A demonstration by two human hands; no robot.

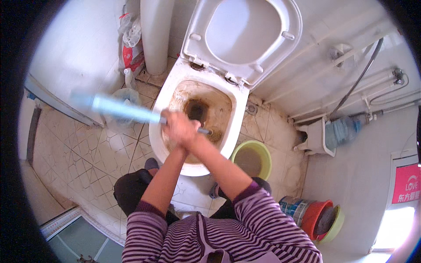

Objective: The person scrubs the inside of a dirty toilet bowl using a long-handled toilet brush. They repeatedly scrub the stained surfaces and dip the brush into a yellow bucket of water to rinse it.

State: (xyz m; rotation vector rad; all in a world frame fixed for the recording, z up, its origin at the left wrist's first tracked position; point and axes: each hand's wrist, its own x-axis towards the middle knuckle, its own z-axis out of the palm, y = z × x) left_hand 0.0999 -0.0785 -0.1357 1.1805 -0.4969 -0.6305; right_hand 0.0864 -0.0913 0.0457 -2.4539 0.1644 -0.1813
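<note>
Light-blue-handled rod (127,111) is slanting across the toilet bowl (239,116), grey end hanging over the inside, handle's far end blurring leftward. Both hands (180,128) are gripping it, overlapping and closed round the shaft — can't tell finger positions. Raised seat (200,47) is standing behind; yellow-green bucket (266,158) is sitting just right of the bowl — red basin (312,217) is lying farther right.

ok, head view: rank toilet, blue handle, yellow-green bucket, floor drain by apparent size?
1. Toilet
2. Blue handle and yellow-green bucket: too close to rank; handle is longer, thinner, blurred, and looks nearer the camera
3. Floor drain
</note>
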